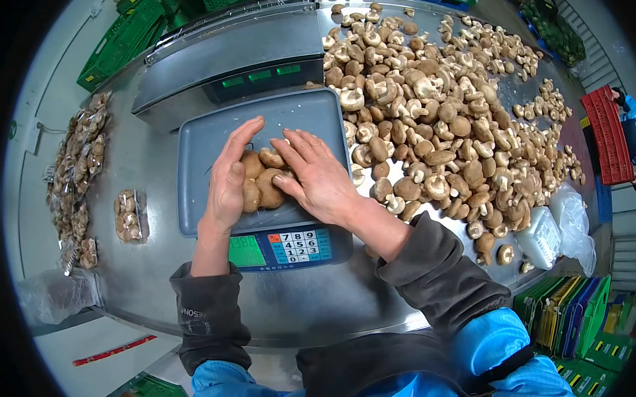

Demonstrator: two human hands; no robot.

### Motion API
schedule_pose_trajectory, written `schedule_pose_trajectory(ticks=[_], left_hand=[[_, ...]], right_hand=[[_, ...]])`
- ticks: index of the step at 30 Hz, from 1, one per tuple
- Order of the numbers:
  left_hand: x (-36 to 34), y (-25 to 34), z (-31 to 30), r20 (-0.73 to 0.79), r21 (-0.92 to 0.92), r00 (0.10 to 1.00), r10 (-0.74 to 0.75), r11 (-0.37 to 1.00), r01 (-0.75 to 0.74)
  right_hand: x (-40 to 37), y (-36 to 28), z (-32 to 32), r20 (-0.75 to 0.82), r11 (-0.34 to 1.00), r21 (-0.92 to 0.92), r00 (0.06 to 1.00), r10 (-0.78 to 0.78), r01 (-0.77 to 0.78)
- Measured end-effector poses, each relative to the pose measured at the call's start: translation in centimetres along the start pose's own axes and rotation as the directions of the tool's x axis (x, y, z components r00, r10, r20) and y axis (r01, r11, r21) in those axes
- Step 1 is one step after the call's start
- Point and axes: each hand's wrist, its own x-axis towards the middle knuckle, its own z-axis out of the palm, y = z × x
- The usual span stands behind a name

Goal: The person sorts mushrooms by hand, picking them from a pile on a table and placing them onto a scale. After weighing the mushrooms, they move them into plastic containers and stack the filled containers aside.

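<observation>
Several brown shiitake mushrooms [262, 178] lie in a heap on the blue-grey tray [191, 147] of a weighing scale. My left hand [226, 181] stands along the heap's left side, fingers stretched upward, palm turned in against the caps. From the right my right hand [317, 174] leans over the heap, its fingers extended over the upper caps and its thumb on a cap in front. Both hands are open and cup the heap between them, hiding part of it. Below the tray is the scale's keypad [299, 247], with a lit green display [246, 251] beside it.
A large pile of loose shiitake [428, 123] spreads over the steel table's right side. At left are a wrapped pack [130, 216] and a stack of wrapped packs [79, 177]. A metal machine [227, 60] stands behind the tray. A person holds a red crate [606, 136] at far right.
</observation>
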Motion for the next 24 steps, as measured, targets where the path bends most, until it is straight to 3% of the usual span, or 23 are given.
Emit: schedule_pose_trajectory(ticks=[1,2,3,4,6,9,10,11,12,13,14,15,17,19,20,22,23,24], left_hand=[[0.1,-0.2,-0.2,0.0,0.0,1.0,-0.002,1.0,0.002],[0.2,-0.3,-0.5,0.049,0.316,0.999,0.01,0.948,-0.025],[0.2,-0.4,-0.8,0.099,0.599,0.995,0.005,0.799,-0.064],[0.4,-0.4,-0.9,0.098,0.602,0.995,0.002,0.796,-0.061],[0.8,-0.2,-1.0,0.146,0.542,0.959,-0.242,0.831,0.128],[0.9,0.6,-0.6,0.176,0.534,0.927,-0.33,0.823,0.192],[0.7,0.4,-0.7,0.135,0.491,0.947,-0.29,0.85,0.19],[0.5,0.2,-1.1,0.144,0.493,0.95,-0.278,0.852,0.175],[0.1,-0.1,-1.6,0.028,0.356,0.977,-0.212,0.915,0.189],[-0.4,0.0,-2.1,-0.095,0.209,0.981,-0.168,0.96,0.184],[-1.5,0.3,-2.5,-0.196,0.08,0.961,-0.195,0.974,0.213],[-2.8,0.7,-2.7,-0.193,0.077,0.962,-0.195,0.974,0.213],[-6.3,1.8,-2.9,-0.449,-0.062,0.855,-0.257,0.964,0.258],[-11.0,3.6,-2.1,-0.472,0.017,0.849,-0.238,0.96,0.279],[-13.5,4.6,-1.5,-0.447,0.015,0.852,-0.272,0.95,0.311],[-18.2,6.0,0.9,-0.39,-0.056,0.847,-0.361,0.928,0.369],[-20.2,6.5,2.8,-0.357,-0.129,0.837,-0.414,0.91,0.395],[-21.8,7.4,4.7,-0.297,-0.074,0.824,-0.482,0.872,0.483]], right_hand=[[0.0,0.0,0.1,0.001,1.0,0.002,1.0,0.001,-0.001],[0.0,-0.1,0.1,0.005,1.0,-0.017,1.0,0.004,-0.004],[0.0,-0.1,0.2,0.01,0.999,-0.034,1.0,0.006,-0.006],[-0.1,-0.2,0.3,0.011,1.0,-0.029,1.0,0.003,-0.003],[-0.1,-0.3,0.6,0.013,0.998,-0.069,1.0,0.015,-0.014],[0.1,-0.2,0.2,0.014,0.999,-0.036,1.0,0.003,-0.003],[0.1,-0.2,-0.3,-0.001,0.999,-0.039,1.0,0.004,-0.004],[0.1,-0.2,-1.0,-0.016,0.993,0.111,0.999,0.045,-0.043],[-0.2,-0.1,-1.7,-0.022,0.963,0.258,0.996,0.089,-0.081],[-0.8,0.0,-2.5,-0.148,0.965,0.259,0.986,0.075,-0.034],[-2.1,0.1,-3.7,-0.167,0.944,0.321,0.976,0.139,-0.08],[-3.4,0.0,-5.3,-0.18,0.916,0.383,0.963,0.199,-0.117],[-7.8,0.5,-7.7,-0.189,0.908,0.397,0.956,0.225,-0.135],[-14.3,1.6,-9.4,-0.016,0.866,0.335,0.916,0.4,-0.372],[-17.9,2.4,-9.8,-0.034,0.902,0.21,0.919,0.393,-0.378],[-25.4,4.7,-11.4,0.041,0.844,0.039,0.844,0.534,-0.535],[-27.9,4.6,-12.7,0.035,0.674,0.202,0.693,0.72,-0.711],[-30.3,5.3,-14.0,0.033,0.528,0.441,0.602,0.798,-0.725]])
